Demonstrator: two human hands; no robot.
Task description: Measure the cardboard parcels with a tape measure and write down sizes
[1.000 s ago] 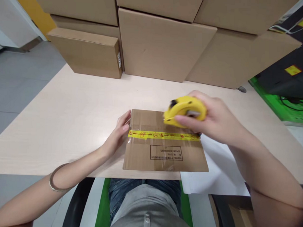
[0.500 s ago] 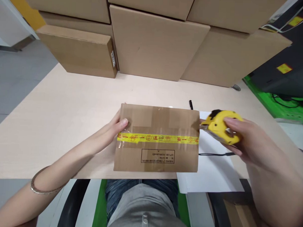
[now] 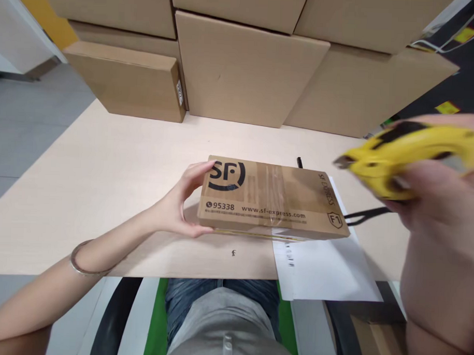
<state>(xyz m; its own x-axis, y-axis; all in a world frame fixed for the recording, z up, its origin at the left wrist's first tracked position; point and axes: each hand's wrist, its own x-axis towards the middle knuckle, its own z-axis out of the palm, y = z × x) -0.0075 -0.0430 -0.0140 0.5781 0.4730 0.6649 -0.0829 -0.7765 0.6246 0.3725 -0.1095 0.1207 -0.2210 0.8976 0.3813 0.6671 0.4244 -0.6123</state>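
A small brown cardboard box with a black SF logo and clear tape is tilted above the table. My left hand grips its left end, thumb along the lower edge and fingers at the top corner. In my right hand, raised at the right and blurred, is a yellow and black tape measure; its metal tip points left and its black strap hangs near the box's right end. Under the box's right side lies a white sheet of paper with a few marks on it.
A black pen shows partly behind the box. Large cardboard boxes stand stacked along the back of the table, with a flatter box at the back left. A small dark mark is on the table near its front edge.
My left hand has turned the box, so the SF-printed side now faces up instead of the yellow-taped one. My right hand has moved the tape measure up and right, away from the box.
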